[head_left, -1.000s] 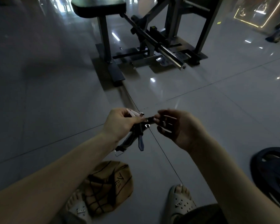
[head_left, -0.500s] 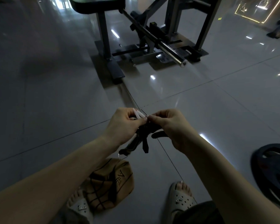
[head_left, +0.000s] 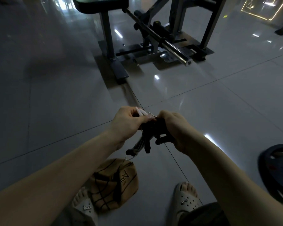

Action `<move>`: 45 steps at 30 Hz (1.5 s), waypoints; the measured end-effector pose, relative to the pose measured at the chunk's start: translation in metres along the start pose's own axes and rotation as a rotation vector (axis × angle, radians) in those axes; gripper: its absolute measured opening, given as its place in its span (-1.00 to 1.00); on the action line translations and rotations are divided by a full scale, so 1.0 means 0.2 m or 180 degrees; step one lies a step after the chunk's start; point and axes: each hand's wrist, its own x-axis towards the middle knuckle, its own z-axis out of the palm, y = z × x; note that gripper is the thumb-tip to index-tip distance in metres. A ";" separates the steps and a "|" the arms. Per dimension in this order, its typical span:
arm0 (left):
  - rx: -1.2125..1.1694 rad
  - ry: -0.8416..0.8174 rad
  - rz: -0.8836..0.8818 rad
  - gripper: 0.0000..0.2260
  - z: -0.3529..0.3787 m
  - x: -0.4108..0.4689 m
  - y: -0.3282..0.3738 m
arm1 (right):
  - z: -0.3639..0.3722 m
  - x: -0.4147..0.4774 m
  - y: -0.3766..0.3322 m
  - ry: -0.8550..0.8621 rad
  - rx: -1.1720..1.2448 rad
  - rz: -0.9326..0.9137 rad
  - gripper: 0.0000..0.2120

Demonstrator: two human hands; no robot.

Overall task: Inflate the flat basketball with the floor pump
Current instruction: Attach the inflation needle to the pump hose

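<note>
gym, indoor, dimly lit; padded bench [head_left: 101, 4] on a steel post, joined to a dark machine frame [head_left: 207, 30]; chrome bar sleeve [head_left: 175, 51] angled out of that frame toward the camera; dark weight plate [head_left: 278, 173] lying flat at right edge; glossy grey floor tiles [head_left: 55, 79] reflecting ceiling lights

Count's in: 2 hands [head_left: 126, 123] [head_left: 175, 129], 1 pump head [head_left: 146, 143], 1 basketball [head_left: 114, 183] at 6 o'clock, 2 sandals [head_left: 86, 207] [head_left: 186, 202], 1 weight plate [head_left: 278, 172] at 4 o'clock.
</note>
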 end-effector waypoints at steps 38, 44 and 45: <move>-0.1357 0.0057 -0.1750 -0.92 0.27 0.53 -0.33 | -0.22 0.35 0.22 0.1024 -0.1533 -0.0266 -0.69; -0.1002 -0.0456 -0.1773 -0.92 0.23 0.54 -0.32 | -0.23 0.45 0.35 0.0140 -0.2719 -0.0084 -0.75; -0.0964 -0.0451 -0.1819 -0.93 0.23 0.54 -0.32 | -0.23 0.47 0.37 0.0003 -0.2995 -0.0098 -0.77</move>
